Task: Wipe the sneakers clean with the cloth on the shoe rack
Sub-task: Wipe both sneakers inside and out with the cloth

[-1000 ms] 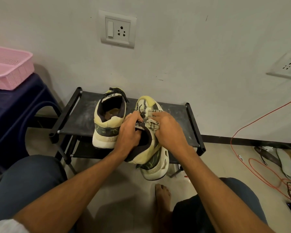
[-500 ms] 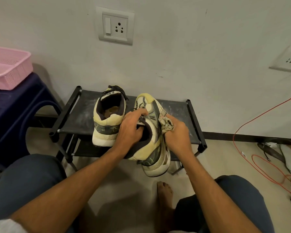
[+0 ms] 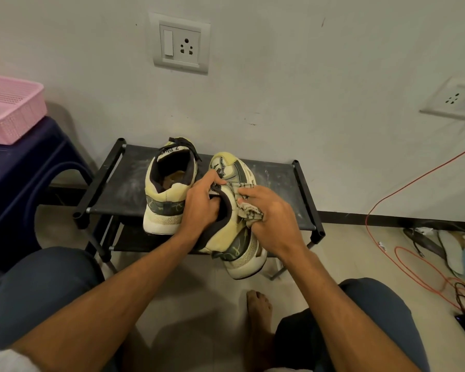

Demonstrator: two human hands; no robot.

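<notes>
Left hand (image 3: 199, 205) gripped the held sneaker (image 3: 234, 229) at its collar, fingers curled into the opening, keeping it lifted at the front edge of the black shoe rack (image 3: 113, 194). Left of that hand, the second sneaker (image 3: 167, 189) stood on the rack's top shelf, heel toward the camera. Right hand (image 3: 274, 224) was closed around the bunched checked cloth (image 3: 249, 208), pressing it against the held sneaker's side.

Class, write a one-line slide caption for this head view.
Left hand steadies a sneaker while right hand wipes it with a cloth.
</notes>
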